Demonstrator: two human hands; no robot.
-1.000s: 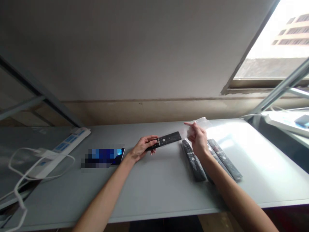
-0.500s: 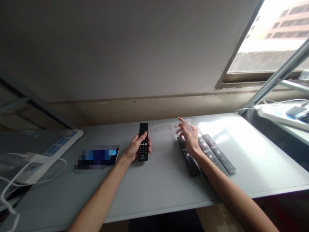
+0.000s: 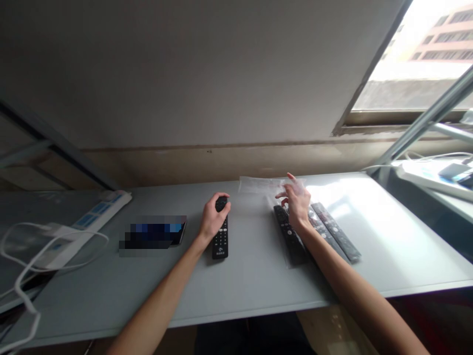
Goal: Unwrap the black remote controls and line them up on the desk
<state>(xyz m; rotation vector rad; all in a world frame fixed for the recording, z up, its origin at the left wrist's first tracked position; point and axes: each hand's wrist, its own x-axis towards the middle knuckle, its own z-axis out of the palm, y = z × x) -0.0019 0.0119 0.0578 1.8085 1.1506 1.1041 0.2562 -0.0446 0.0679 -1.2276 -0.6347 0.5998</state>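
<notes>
My left hand (image 3: 213,217) is closed over the far end of a black remote (image 3: 220,234) that lies lengthwise on the grey table (image 3: 244,281). My right hand (image 3: 296,202) pinches a clear plastic bag (image 3: 258,185), which stretches leftward along the far side of the table. Just under and right of that hand lie three more black remotes in clear wrapping (image 3: 318,231), side by side.
A phone with a blurred screen (image 3: 153,234) lies left of the remote. A white power strip (image 3: 79,227) with looped white cables sits at the far left. A metal frame and another surface with devices stand at the right, below a window.
My left hand has turned the remote from crosswise to lengthwise and laid it on the table, gripping its far end. My right hand has spread the clear bag out leftward.
</notes>
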